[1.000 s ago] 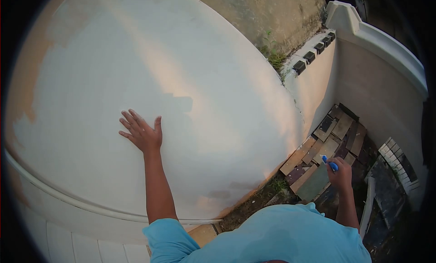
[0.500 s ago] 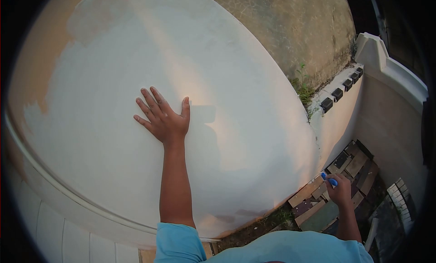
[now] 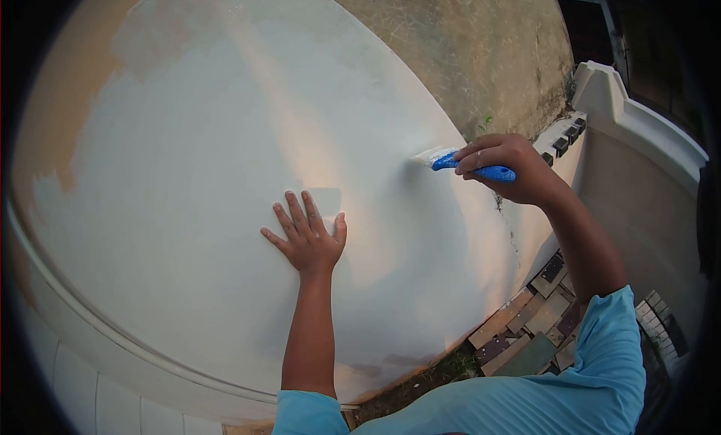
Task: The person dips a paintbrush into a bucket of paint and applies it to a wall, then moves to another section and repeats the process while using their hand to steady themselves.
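Note:
A wall [image 3: 203, 232] coated mostly in white paint fills the middle of the head view, with bare tan patches at the upper left. Flat against it, fingers spread, lies my left hand [image 3: 312, 247]. My right hand [image 3: 511, 164] grips the blue handle of a paintbrush [image 3: 488, 173] near the wall's right side. The brush's white, paint-covered bristles point left and their tips are right at the wall surface. A soft shadow falls on the wall just below the bristles.
Beyond the wall's upper edge is a stained concrete surface [image 3: 451, 44]. Small black blocks [image 3: 561, 146] line a ledge behind my right hand. Mixed paving tiles [image 3: 533, 352] cover the ground at lower right, beside a low boundary wall [image 3: 631, 179]. A pale ridge [image 3: 128, 336] curves along the lower left.
My right hand has risen from low at the right, bringing the paintbrush up to the wall. My left hand appears lower and further right on the wall.

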`<act>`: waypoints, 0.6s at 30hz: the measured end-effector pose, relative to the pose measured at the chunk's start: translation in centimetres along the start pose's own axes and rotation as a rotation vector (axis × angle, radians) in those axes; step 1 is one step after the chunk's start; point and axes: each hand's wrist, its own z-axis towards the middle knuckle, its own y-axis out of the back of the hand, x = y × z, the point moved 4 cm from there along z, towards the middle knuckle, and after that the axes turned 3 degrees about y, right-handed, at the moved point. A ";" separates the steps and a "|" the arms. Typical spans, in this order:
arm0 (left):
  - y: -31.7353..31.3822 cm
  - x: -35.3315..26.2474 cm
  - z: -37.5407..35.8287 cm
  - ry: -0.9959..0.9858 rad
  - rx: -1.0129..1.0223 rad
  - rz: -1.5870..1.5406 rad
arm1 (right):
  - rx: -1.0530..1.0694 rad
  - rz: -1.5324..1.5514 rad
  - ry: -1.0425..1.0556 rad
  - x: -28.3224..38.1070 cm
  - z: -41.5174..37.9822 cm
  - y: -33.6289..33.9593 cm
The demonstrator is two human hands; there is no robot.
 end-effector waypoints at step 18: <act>0.5 0.0 -0.1 0.040 -0.041 -0.048 | 0.226 -0.508 0.439 2.3 11.1 2.3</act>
